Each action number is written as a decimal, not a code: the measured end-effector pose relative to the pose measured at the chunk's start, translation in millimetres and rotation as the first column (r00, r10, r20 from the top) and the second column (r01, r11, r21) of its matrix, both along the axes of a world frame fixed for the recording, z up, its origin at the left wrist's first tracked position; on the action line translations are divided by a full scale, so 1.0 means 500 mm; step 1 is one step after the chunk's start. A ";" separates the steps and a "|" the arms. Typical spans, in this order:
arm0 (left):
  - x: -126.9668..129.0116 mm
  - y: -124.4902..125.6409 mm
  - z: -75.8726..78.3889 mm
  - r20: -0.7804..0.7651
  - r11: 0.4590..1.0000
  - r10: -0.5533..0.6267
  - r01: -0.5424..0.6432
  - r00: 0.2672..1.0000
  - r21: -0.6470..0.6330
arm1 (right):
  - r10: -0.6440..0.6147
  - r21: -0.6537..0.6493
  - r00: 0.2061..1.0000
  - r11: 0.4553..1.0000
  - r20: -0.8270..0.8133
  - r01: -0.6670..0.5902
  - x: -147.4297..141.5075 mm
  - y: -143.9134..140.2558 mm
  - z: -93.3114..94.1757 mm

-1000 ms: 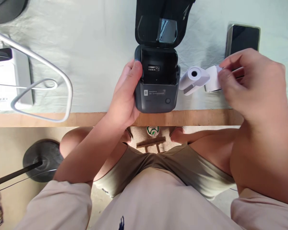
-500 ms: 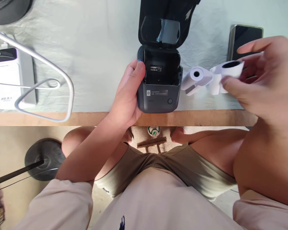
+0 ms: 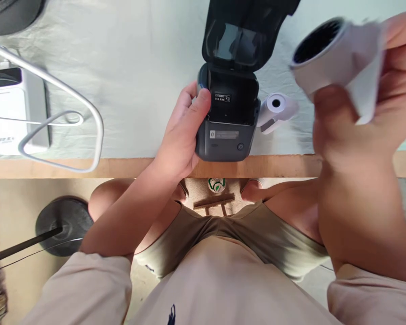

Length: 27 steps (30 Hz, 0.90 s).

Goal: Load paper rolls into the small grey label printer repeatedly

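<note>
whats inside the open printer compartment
The printer has its lid up; the bay shows dark walls and a small white label, no roll visible. The left hand covers its left side.

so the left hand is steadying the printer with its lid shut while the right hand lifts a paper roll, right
Not quite: the printer's lid is open, tipped back, as the head view shows. The left hand does steady the printer, and the right hand does hold a paper roll up.

Pale pinkish shirt, seemingly olive shorts.
</note>
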<state>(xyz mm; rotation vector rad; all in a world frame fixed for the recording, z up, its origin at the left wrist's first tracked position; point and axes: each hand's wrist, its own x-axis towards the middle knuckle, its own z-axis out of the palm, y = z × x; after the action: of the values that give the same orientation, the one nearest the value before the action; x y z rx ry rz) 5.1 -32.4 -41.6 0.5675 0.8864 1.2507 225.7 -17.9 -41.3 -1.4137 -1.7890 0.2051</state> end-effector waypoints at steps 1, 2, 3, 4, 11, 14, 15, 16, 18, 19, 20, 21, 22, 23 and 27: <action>0.000 -0.001 0.002 -0.009 1.000 -0.021 0.021 1.000 -0.007 | 0.046 0.076 0.999 0.996 -0.011 -0.045 -0.012 -0.004 0.000; 0.000 -0.002 0.004 -0.012 0.999 -0.039 0.039 0.999 -0.013 | 0.101 0.143 0.994 0.985 -0.037 -0.095 -0.024 -0.007 -0.001; -0.002 -0.002 0.004 -0.006 0.998 -0.056 0.056 0.998 -0.020 | 0.145 0.168 0.989 0.976 -0.036 -0.137 -0.036 -0.008 -0.002; -0.004 -0.001 0.003 0.007 0.997 -0.076 0.076 0.997 -0.025 | 0.165 0.150 0.986 0.975 -0.005 -0.162 -0.046 -0.009 -0.003; -0.018 -0.001 0.003 0.034 0.989 -0.083 0.087 0.996 -0.121 | 0.169 0.079 0.959 0.978 0.229 -0.191 -0.053 0.003 -0.019; -0.021 -0.003 -0.001 -0.003 0.991 -0.114 0.114 0.993 -0.072 | 0.164 0.100 0.941 0.974 0.294 -0.201 -0.046 0.002 -0.023; -0.021 -0.003 -0.006 -0.013 0.992 -0.120 0.120 0.993 -0.048 | 0.160 0.100 0.935 0.974 0.317 -0.201 -0.046 0.001 -0.023; -0.022 -0.002 -0.011 -0.022 0.993 -0.118 0.117 0.993 -0.024 | 0.157 0.102 0.928 0.974 0.339 -0.202 -0.045 0.000 -0.023; -0.023 0.000 -0.024 -0.021 0.994 -0.106 0.107 0.994 0.020 | 0.166 0.151 0.912 0.960 0.376 -0.237 -0.045 -0.002 -0.024; -0.023 0.002 -0.030 -0.012 0.993 -0.107 0.107 0.994 0.039 | 0.193 0.187 0.903 0.942 0.383 -0.280 -0.045 -0.003 -0.025; -0.024 0.004 -0.036 0.000 0.993 -0.111 0.111 0.994 0.049 | 0.228 0.226 0.897 0.917 0.379 -0.329 -0.045 -0.003 -0.028; -0.026 0.006 -0.039 0.003 0.992 -0.116 0.116 0.993 0.050 | 0.268 0.260 0.892 0.890 0.365 -0.374 -0.045 -0.004 -0.031; -0.028 0.007 -0.040 -0.008 0.991 -0.127 0.127 0.992 0.047 | 0.303 0.281 0.890 0.871 0.341 -0.404 -0.045 -0.005 -0.033; -0.030 0.007 -0.039 -0.034 0.989 -0.140 0.141 0.990 0.042 | 0.335 0.292 0.890 0.857 0.309 -0.424 -0.044 -0.006 -0.035; -0.038 0.001 -0.017 -0.166 0.982 -0.186 0.185 0.968 -0.025 | 0.266 0.242 0.953 0.924 0.148 -0.296 -0.033 -0.012 -0.021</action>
<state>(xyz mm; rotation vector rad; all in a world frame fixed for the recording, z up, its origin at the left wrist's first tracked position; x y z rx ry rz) -14.0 -32.0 -50.2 0.7391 0.9555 1.0395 209.1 -24.0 -51.7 -0.9962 -2.0274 0.0345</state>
